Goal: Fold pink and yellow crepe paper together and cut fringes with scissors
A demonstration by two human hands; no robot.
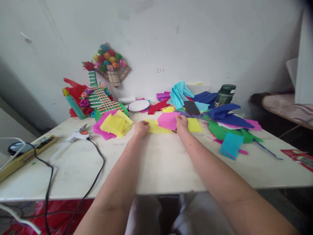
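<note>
A strip of yellow crepe paper [195, 125] lies across the table in front of me. My left hand [141, 129] is at its left end, fingers curled together on the paper's edge. My right hand [182, 124] pinches a piece of pink paper [167, 120], which overlaps the middle of the yellow strip. A small dark curved part shows under the right hand; most of it is hidden, and I cannot tell what it is. Left of my hands rests a pile of yellow sheets [116, 124] on top of magenta paper [104, 125].
A glue gun [77, 135] with a black cord and a power strip [34, 151] occupy the left side. Craft flowers [107, 58] stand behind. Coloured paper [181, 94], a phone [191, 107] and a green bottle [225, 94] line the back; blue paper [231, 146] lies right.
</note>
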